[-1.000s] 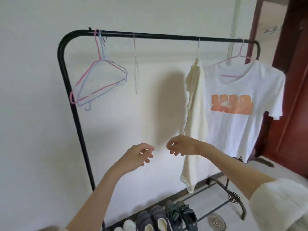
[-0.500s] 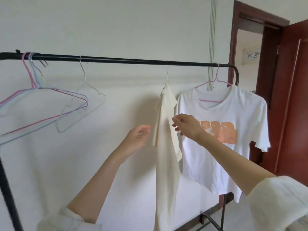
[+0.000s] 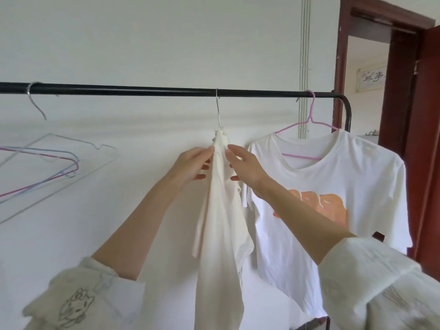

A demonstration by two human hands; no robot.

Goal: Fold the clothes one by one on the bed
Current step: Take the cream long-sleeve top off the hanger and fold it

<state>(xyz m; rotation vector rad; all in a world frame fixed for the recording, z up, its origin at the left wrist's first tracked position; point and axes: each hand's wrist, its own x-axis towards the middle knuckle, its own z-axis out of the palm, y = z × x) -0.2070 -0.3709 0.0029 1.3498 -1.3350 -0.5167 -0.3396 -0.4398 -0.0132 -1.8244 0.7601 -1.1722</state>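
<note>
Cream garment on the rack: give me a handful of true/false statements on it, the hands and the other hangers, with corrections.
1. The cream garment hangs from a metal hanger hook on the black rail. True.
2. Both hands are at the garment's upper part, the left hand on its left side and the right hand on its right. True.
3. The white T-shirt with the orange print hangs on a blue hanger. False: its pink hanger shows at the neckline.
4. The garment has already been lifted off the rail. False: its hook is over the rail.
5. Empty hangers hang to the left of the cream garment. True.
</note>
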